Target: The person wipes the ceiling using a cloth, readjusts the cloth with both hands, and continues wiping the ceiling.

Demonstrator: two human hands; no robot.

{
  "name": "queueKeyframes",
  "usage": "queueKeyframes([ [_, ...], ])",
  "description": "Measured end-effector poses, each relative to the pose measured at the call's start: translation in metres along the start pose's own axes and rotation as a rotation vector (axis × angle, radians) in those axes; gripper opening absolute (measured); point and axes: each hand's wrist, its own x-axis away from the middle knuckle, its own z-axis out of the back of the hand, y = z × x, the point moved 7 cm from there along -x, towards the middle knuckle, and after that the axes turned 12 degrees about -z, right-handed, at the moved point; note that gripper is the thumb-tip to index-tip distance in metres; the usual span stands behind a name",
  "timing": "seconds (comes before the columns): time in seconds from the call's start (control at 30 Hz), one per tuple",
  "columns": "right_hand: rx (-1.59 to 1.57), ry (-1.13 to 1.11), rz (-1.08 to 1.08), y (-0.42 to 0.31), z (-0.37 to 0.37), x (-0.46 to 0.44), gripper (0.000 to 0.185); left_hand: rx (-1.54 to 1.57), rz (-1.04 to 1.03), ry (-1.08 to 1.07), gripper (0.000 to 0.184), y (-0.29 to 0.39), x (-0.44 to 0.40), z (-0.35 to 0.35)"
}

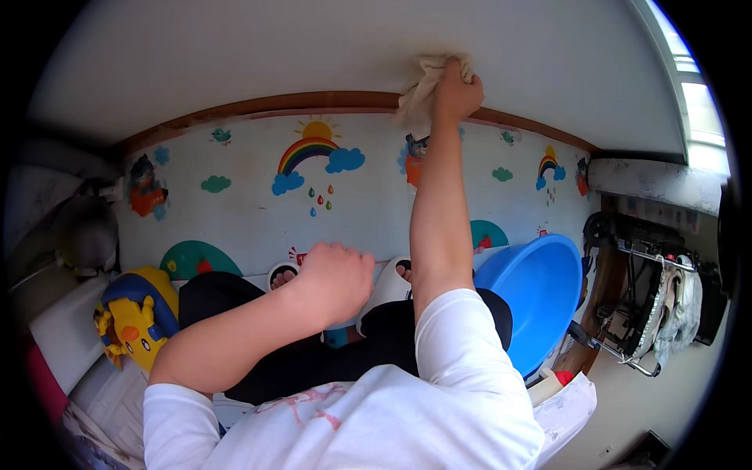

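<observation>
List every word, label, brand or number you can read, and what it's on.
No text is readable.
White shirt: pink print, too blurred to read.
Patterned panel: pictures; small red marks too small to read.
Cloth, blue basin: no lettering visible.

Gap between forearms; basin rightward

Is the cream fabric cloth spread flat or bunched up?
Bunched up: the cream fabric cloth is creased and gathered at the bare right hand, with a loose part trailing out beside it.
</observation>
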Motion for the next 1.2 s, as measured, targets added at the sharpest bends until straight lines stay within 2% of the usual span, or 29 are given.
queueKeyframes([
  [0.07,-0.021,-0.027,0.102,-0.020,0.000,0.008,0.033,0.021,-0.003,-0.009,0.030,0.001,0.000,-0.002],
  [0.17,0.017,-0.004,0.031,-0.026,-0.001,0.004,0.032,0.050,-0.015,0.005,0.030,-0.001,-0.004,0.002],
  [0.27,-0.109,-0.032,-0.049,-0.001,-0.007,-0.012,0.036,0.030,-0.017,0.033,0.030,-0.004,-0.005,0.002],
  [0.37,-0.085,-0.039,-0.070,0.013,-0.002,-0.027,0.031,0.072,-0.022,0.046,0.029,-0.002,-0.004,0.003],
  [0.47,-0.147,-0.082,0.016,-0.008,-0.001,-0.008,0.032,0.081,-0.032,0.065,0.028,-0.001,-0.002,0.002],
  [0.57,-0.023,-0.077,-0.004,-0.024,-0.001,0.004,0.034,0.075,-0.052,0.063,0.029,0.002,-0.001,0.005],
  [0.67,-0.058,-0.003,-0.070,0.026,-0.006,-0.034,0.036,0.056,-0.056,0.049,0.029,0.005,-0.003,0.006],
  [0.77,-0.060,-0.024,-0.070,0.024,-0.001,-0.027,0.035,0.017,-0.040,0.070,0.029,0.002,-0.003,0.002],
  [0.87,-0.069,-0.095,0.066,-0.012,0.000,-0.002,0.035,0.041,-0.038,0.040,0.029,0.000,-0.004,0.002],
  [0.97,-0.171,-0.199,-0.036,-0.012,-0.013,-0.006,0.033,0.073,-0.048,0.008,0.030,0.000,-0.007,0.003],
  [1.07,-0.122,-0.039,-0.032,-0.004,-0.010,-0.007,0.031,0.040,-0.056,0.025,0.030,-0.002,-0.011,0.002],
  [1.17,-0.294,-0.045,-0.210,0.032,-0.008,-0.020,0.031,0.010,-0.021,0.002,0.030,-0.004,-0.007,0.002],
  [1.2,-0.262,-0.065,-0.161,0.022,-0.010,-0.016,0.031,0.018,-0.019,0.009,0.030,-0.005,-0.007,0.002],
])
